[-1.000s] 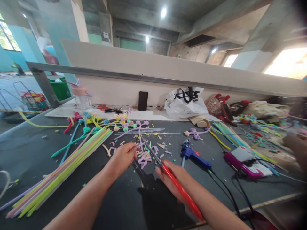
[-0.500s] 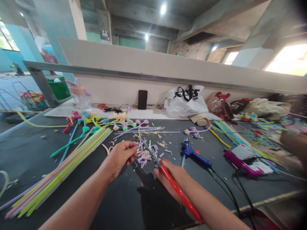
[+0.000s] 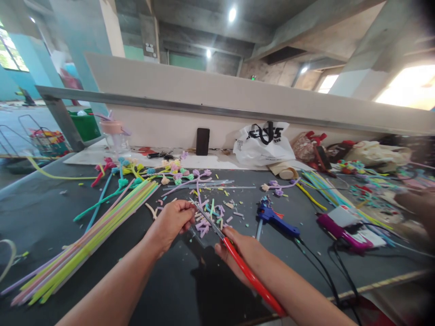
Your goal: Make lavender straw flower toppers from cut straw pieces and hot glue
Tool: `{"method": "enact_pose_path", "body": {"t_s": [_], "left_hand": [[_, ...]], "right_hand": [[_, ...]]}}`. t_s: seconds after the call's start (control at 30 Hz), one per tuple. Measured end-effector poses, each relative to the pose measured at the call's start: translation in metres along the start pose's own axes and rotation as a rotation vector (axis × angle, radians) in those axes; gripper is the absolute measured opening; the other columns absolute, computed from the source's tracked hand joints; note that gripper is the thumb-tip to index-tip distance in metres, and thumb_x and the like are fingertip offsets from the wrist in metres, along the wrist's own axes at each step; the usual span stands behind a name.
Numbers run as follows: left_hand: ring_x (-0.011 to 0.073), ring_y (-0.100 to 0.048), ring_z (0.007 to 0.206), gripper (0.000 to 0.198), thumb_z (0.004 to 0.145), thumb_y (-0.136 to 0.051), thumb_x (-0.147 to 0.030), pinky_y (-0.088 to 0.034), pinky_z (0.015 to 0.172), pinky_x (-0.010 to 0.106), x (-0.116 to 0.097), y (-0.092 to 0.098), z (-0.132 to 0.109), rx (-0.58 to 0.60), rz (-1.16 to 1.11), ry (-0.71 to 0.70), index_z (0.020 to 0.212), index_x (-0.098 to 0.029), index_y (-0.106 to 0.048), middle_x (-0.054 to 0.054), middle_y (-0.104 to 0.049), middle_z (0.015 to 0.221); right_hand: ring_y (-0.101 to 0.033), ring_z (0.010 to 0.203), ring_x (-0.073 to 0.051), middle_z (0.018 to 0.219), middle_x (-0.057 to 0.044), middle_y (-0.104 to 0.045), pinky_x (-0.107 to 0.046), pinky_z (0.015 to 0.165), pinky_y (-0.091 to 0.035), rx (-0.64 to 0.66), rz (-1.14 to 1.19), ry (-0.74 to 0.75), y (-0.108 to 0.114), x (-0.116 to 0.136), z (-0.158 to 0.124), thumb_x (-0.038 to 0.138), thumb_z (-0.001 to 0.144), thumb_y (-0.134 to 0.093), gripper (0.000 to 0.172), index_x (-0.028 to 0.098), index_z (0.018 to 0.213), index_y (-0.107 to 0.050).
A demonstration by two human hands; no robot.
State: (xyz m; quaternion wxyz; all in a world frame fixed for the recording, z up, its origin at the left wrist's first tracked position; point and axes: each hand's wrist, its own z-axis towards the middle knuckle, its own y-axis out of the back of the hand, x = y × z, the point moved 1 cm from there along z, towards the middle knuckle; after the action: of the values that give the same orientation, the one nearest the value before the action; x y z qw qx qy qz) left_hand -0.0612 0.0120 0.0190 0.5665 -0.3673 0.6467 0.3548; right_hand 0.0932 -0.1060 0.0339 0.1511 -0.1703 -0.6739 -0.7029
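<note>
My left hand (image 3: 177, 218) is closed in a pinch above the scraps. What sits between its fingertips is too small and hidden to make out. My right hand (image 3: 239, 248) grips red-handled scissors (image 3: 249, 274), whose long metal blades point up and left, with the tip at my left fingertips. Beneath the blades lies a loose pile of short cut pieces of fuzzy stems (image 3: 204, 225), mostly lilac, with some green, yellow and blue. Behind the pile, a lilac stem with fuzzy buds (image 3: 198, 183) lies on the dark table.
On the left is a bundle of pastel fuzzy stems (image 3: 98, 237). A blue glue gun (image 3: 278, 222) with a cord lies right of my right hand. At the back stand a phone (image 3: 203, 141), a white bag (image 3: 263, 147) and a cup (image 3: 115, 138). Another person's hand (image 3: 416, 201) shows at far right.
The scissors' tip has moved left and up to my left fingertips, and my right hand has shifted slightly left. My left hand stays pinched in nearly the same place.
</note>
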Motion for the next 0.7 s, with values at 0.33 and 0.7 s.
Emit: {"method": "enact_pose_path", "body": {"t_s": [0.33,0.7], "left_hand": [[0.0055,-0.042,0.041,0.022,0.073,-0.053,-0.038,-0.028,0.038,0.015,0.008,0.002,0.004,-0.003,0.074,-0.026,0.074,-0.016,-0.055,-0.005,-0.054,0.056],[0.0154,-0.059,0.069,0.022,0.065,-0.059,-0.029,-0.043,0.064,0.024,0.009,0.010,0.014,-0.123,0.227,-0.191,0.079,-0.014,-0.067,0.004,-0.068,0.074]], "right_hand": [[-0.043,0.051,-0.010,0.056,0.004,-0.047,-0.021,0.050,-0.032,0.042,0.040,-0.163,-0.008,-0.007,0.017,0.033,0.074,-0.055,0.020,0.020,0.062,-0.046],[-0.040,0.034,-0.006,0.057,0.004,-0.052,-0.019,0.036,-0.043,0.570,1.180,-0.283,0.038,-0.027,0.009,0.060,0.084,-0.036,0.041,0.022,0.096,-0.044]]}}
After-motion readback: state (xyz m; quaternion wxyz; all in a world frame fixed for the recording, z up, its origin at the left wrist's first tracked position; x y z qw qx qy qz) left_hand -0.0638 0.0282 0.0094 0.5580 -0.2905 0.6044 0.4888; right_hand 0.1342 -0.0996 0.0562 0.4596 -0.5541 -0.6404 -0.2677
